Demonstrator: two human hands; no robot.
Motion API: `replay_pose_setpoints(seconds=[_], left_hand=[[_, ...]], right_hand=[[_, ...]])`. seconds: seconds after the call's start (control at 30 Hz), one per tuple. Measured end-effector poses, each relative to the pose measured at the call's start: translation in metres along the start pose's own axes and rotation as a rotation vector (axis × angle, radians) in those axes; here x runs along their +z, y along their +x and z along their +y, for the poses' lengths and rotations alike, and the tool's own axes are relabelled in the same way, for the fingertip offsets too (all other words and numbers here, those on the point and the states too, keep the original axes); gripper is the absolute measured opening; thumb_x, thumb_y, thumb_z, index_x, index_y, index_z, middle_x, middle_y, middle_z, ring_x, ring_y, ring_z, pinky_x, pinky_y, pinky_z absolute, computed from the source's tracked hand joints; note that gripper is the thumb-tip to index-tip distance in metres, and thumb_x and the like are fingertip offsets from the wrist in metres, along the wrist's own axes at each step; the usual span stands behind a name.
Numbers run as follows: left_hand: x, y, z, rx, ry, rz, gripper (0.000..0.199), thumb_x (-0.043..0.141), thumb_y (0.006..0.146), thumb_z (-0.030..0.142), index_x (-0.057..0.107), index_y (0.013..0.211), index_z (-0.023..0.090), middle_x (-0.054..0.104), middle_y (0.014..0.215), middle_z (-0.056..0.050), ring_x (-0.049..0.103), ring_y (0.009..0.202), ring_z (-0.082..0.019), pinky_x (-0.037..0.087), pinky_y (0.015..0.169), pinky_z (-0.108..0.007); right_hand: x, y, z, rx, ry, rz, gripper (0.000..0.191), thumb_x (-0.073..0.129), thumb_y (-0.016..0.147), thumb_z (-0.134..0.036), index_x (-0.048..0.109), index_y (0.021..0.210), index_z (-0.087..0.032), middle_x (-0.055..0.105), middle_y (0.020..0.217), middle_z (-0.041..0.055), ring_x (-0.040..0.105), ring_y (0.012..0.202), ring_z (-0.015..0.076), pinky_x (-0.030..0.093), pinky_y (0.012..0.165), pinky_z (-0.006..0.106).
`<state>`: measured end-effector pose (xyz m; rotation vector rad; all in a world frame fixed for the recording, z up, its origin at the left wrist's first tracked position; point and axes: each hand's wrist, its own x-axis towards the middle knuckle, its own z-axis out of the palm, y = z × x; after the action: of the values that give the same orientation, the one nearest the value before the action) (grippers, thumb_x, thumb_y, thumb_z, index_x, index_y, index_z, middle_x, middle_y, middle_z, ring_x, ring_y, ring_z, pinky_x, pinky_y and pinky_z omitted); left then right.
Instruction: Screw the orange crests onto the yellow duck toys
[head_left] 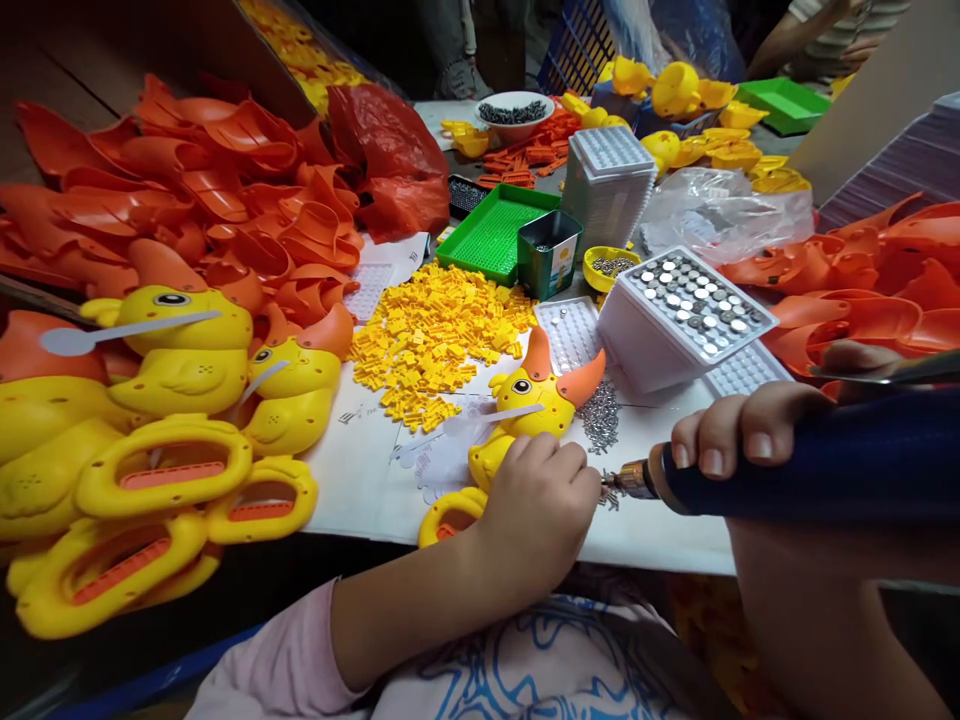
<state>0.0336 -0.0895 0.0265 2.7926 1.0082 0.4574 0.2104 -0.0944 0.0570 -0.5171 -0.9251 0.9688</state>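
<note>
My left hand (536,510) is closed round the lower body of a yellow toy duck (531,400) with an orange beak, which lies on the white work surface. A pale strip sticks out across the duck's head, and its yellow ring handle (452,512) shows below. In my right hand (750,425) is a dark blue electric screwdriver (817,465), held level. Its bit points left over small loose screws (601,415), close to my left fingertips. Whether the bit touches a screw or the toy is hidden by my fingers.
Several similar ducks (187,340) are stacked at the left, below a heap of orange parts (247,190). Small yellow pieces (431,335) lie mid-table. Behind stand a green tray (491,235) and a dark tin (550,250). A white tray stack (675,320) holds round metal discs.
</note>
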Motion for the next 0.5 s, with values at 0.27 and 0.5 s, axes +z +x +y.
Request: replay_pose_setpoints(seconds=[0.27, 0.5], left_hand=[[0.008, 0.005, -0.002, 0.006, -0.088, 0.020, 0.022, 0.053, 0.090, 0.020, 0.062, 0.070, 0.017, 0.060, 0.072, -0.004, 0.051, 0.070, -0.019, 0.034, 0.061, -0.033], [0.008, 0.007, 0.006, -0.048, -0.109, -0.044, 0.014, 0.065, 0.084, 0.028, 0.063, 0.076, 0.016, 0.064, 0.080, -0.006, 0.054, 0.075, -0.022, 0.038, 0.063, -0.034]], right_hand=[[0.001, -0.001, -0.009, 0.010, -0.098, 0.069, 0.019, 0.061, 0.086, -0.046, 0.073, 0.091, -0.031, 0.053, 0.054, -0.0029, 0.053, 0.040, 0.0149, 0.052, 0.041, 0.033], [0.008, 0.003, -0.009, 0.024, -0.073, 0.047, 0.025, 0.064, 0.084, -0.047, 0.072, 0.099, -0.030, 0.059, 0.053, -0.0029, 0.057, 0.040, 0.0168, 0.053, 0.039, 0.035]])
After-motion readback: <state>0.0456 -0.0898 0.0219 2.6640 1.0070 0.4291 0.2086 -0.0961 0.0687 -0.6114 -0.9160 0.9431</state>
